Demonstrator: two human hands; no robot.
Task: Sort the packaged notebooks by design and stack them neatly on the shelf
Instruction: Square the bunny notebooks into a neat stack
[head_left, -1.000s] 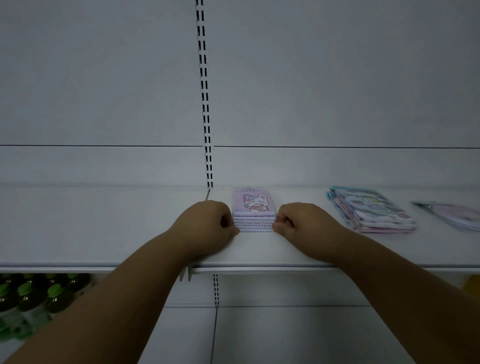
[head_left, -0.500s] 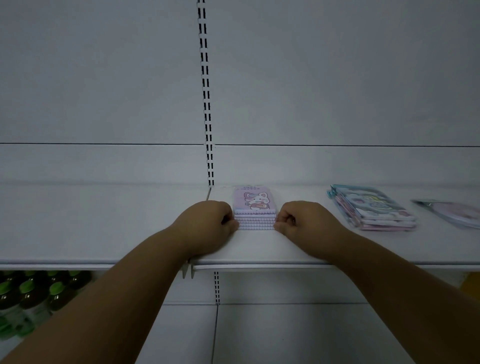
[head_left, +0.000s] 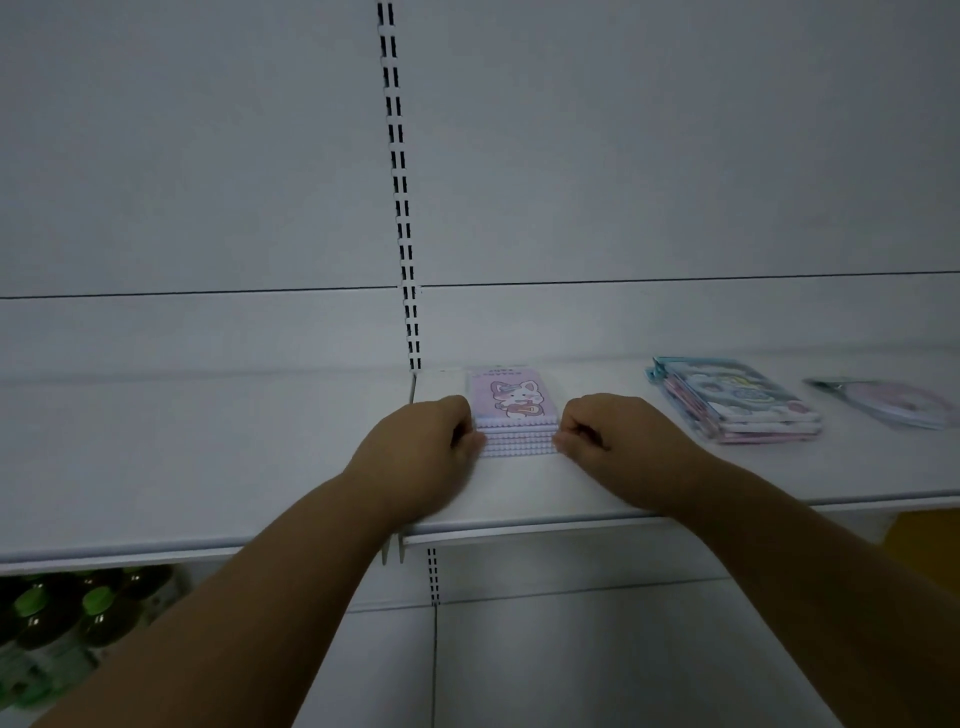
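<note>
A stack of purple notebooks (head_left: 513, 410) with a cartoon cat on the top cover lies on the white shelf (head_left: 519, 493), spiral edges facing me. My left hand (head_left: 415, 447) presses against the stack's left side with curled fingers. My right hand (head_left: 618, 436) presses against its right side the same way. A second stack of blue and pink notebooks (head_left: 737, 400) lies further right. At the far right lies a single pale pink packaged notebook (head_left: 893, 405).
The shelf's front edge (head_left: 571, 525) runs under my forearms. A slotted upright rail (head_left: 400, 197) divides the white back panel. Dark bottles with green caps (head_left: 72, 613) stand on the lower shelf at the left.
Both hands stay pressed on the purple stack's sides, which has slid slightly further back on the shelf. My view has tilted a little.
</note>
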